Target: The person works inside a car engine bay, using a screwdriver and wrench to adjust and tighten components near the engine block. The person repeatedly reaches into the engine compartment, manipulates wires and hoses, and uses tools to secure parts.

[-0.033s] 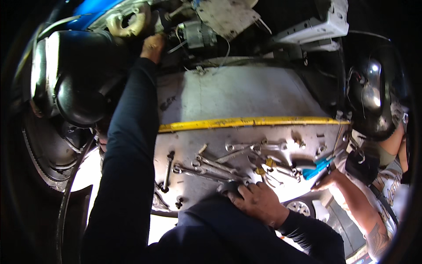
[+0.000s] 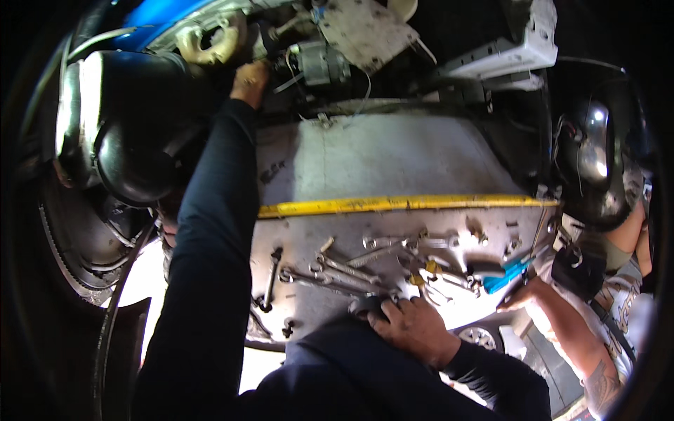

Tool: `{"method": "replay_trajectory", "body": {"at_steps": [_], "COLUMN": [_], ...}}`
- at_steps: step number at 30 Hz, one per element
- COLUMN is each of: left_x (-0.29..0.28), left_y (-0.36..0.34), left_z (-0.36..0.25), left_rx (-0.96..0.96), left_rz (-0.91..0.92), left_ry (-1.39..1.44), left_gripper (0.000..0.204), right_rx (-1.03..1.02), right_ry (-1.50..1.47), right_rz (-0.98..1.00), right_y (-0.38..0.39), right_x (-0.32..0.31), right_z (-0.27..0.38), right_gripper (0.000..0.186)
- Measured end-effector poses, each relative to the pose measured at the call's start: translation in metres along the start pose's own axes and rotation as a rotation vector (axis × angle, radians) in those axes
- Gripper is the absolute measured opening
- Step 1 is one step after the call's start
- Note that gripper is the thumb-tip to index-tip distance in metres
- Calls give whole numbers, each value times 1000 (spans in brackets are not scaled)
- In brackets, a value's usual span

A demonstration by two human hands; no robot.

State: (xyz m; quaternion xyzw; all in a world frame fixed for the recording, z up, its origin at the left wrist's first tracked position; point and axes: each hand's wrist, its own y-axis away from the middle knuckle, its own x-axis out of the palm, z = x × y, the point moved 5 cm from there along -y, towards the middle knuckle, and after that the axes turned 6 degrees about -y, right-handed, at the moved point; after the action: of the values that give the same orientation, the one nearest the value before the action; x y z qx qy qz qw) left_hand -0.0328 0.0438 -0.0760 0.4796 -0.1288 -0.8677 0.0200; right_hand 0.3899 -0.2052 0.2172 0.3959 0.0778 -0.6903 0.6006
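At eleven o'clock, the bare left hand (image 2: pixel 249 83) hides its fingers beside a silver, cylindrical metal housing (image 2: pixel 323 63) at twelve; the bare right hand (image 2: pixel 418 328), five o'clock, bends its fingers against a dark, rounded object (image 2: pixel 365 306) near six, grip unclear.

The worker's view tips very slightly toward the far left. The left hand (image 2: pixel 250 81), the yellow strip (image 2: pixel 393 203) and the silver wrenches (image 2: pixel 349 269) now appear a touch nearer and slightly rightward.
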Motion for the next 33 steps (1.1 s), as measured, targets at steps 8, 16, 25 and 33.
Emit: {"method": "replay_trajectory", "body": {"at_steps": [8,16,25,33], "left_x": [-21,15,17,15], "left_y": [-10,-11,-16,-14], "left_z": [15,14,8,11], "left_rx": [-243,-599,-329,-545], "left_rz": [-16,-102,-2,255], "left_ry": [614,1441,849,1583], "left_gripper": [23,32,20,22], "right_rx": [-52,-33,585,679], "right_ry": [-335,-379,-840,-1366], "right_rz": [-85,-728,-727,-512], "right_y": [-35,-298,-380,-329], "right_x": [-95,-177,-67,-33], "right_z": [-14,-132,-190,-130], "right_gripper": [32,44,36,47]}}
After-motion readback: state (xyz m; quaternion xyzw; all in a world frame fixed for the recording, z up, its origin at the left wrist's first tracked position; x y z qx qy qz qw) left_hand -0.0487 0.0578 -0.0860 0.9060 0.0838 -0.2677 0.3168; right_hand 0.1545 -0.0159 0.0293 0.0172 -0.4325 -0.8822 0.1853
